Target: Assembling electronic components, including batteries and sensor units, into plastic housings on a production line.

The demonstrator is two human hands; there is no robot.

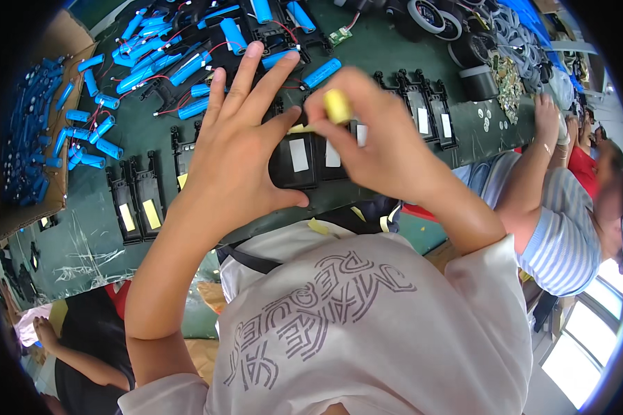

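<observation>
My left hand (235, 155) is open, its fingers spread over the black plastic battery holders in the middle of the bench. My right hand (374, 131), slightly blurred, is closed on a small roll of yellow tape (338, 106). A short yellow strip (300, 128) shows between the right fingers and the left thumb; whether the left hand touches it I cannot tell. Just below lies a black holder (284, 173) with a white pad (298, 155). Another white pad (332, 155) is beside it, partly behind my right hand.
Blue cylindrical batteries (145, 66) with red wires lie at the far left, beside a cardboard box (66, 138) of more. Two holders (137, 204) with yellow strips stand at left, others (422, 111) at right. Speaker-like black parts (477, 83) lie far right. Co-workers (554, 207) sit on both sides.
</observation>
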